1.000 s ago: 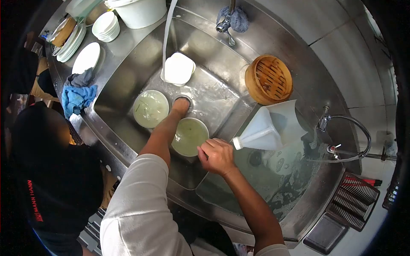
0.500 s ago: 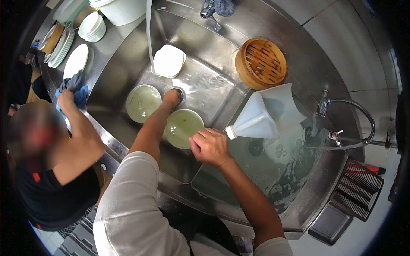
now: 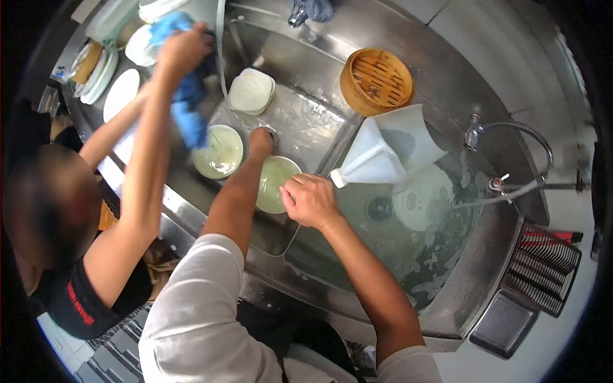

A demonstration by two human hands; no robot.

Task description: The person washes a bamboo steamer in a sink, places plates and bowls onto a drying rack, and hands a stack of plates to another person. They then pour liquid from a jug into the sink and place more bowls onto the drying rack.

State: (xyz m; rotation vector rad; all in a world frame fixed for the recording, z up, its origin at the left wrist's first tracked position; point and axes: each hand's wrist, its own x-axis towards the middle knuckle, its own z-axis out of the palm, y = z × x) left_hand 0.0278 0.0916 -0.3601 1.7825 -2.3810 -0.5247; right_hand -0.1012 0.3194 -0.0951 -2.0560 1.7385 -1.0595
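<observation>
My left hand (image 3: 260,140) reaches down to the drain hole (image 3: 273,135) of the left sink basin; its fingers are hidden there. On either side of that forearm sit two round bowls of cloudy greenish liquid, the left bowl (image 3: 218,152) and the right bowl (image 3: 273,185). My right hand (image 3: 311,200) is closed, its fingers curled over the right bowl's right edge. Whether it grips the rim or something small cannot be made out. Stacked square white bowls (image 3: 252,90) lie further back in the basin.
A cut plastic jug (image 3: 377,150) lies over the water-filled right basin, where a white round thing (image 3: 424,199) is submerged. Behind stands a bamboo steamer (image 3: 377,80). At left, a co-worker's raised hand (image 3: 185,50) holds blue cloths (image 3: 188,108) near white plates (image 3: 121,94).
The co-worker's arm has swung up and right, carrying the blue cloths over the left basin's edge. My hands stay at the drain and the right bowl; the view has shifted slightly.
</observation>
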